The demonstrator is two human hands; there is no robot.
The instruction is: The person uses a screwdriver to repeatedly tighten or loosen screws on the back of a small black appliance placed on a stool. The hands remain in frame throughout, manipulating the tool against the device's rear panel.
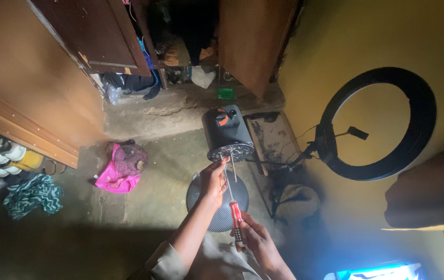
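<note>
A dark round fan motor housing (227,132) with an orange knob stands on the floor, its open face toward me. My left hand (213,180) reaches to that face and touches its rim with the fingertips. My right hand (255,239) grips the red handle of a screwdriver (234,207), whose thin metal shaft points up to the housing's face. Beneath both hands lies a round dark fan grille (219,205).
A second small grille (130,159) rests on a pink cloth (112,179) at the left. A black ring light (380,124) on a stand is at the right by the yellow wall. Wooden doors, clothes and shoes crowd the left and back. A lit screen (377,272) glows bottom right.
</note>
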